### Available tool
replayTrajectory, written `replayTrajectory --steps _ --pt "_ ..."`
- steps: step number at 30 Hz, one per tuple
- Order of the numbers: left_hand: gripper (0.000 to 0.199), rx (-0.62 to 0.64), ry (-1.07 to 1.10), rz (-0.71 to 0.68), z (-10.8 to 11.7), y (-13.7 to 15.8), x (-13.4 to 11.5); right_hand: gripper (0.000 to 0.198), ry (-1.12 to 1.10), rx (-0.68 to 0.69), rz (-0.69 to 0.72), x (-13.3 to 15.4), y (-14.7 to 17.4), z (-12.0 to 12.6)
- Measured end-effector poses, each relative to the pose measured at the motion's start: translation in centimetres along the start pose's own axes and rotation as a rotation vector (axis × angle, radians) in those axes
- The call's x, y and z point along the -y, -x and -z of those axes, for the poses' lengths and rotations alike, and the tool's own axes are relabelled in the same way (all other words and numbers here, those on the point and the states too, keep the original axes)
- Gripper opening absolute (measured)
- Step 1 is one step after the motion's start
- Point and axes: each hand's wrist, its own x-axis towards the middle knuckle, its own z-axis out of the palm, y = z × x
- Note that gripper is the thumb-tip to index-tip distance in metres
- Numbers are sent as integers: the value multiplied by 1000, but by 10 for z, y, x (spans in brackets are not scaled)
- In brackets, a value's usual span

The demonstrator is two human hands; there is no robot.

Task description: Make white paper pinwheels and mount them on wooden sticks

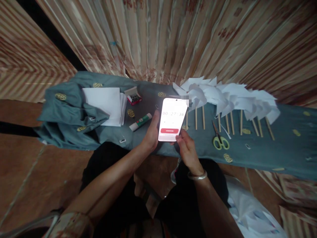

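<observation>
Between my two hands is a smartphone (171, 119), its lit white screen showing a timer and a red button. My left hand (151, 132) grips the phone's left edge, with some fingers hidden behind it. At the lower right corner, my right hand (187, 147) holds the phone, thumb on the screen's bottom edge. A glue stick (140, 122) lies just left of my left hand. Right of my right hand are scissors (220, 140) with green handles. Several white paper pinwheels (230, 96) on wooden sticks lie in a row beyond them.
A grey-green cloth (260, 148) covers the narrow table. On its left side rest a stack of white paper (102, 104) and a small open box (133, 96) of dark little items. Striped curtains (158, 39) hang behind. A plastic bag (250, 208) stands on the floor at right.
</observation>
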Motion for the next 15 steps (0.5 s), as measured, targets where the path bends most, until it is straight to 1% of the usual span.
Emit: replayTrajectory --steps 5,8,11,15 --pt "64 18 -50 42 -1 4 -3 25 -10 -4 -7 -1 0 0" --pt "64 33 -63 21 -1 4 -2 25 0 -4 -2 -3 0 0" --pt "59 44 -45 -31 -1 3 1 28 77 -48 10 -4 0 1" --pt "55 62 -29 -52 -2 2 5 35 163 -127 7 -4 -1 1"
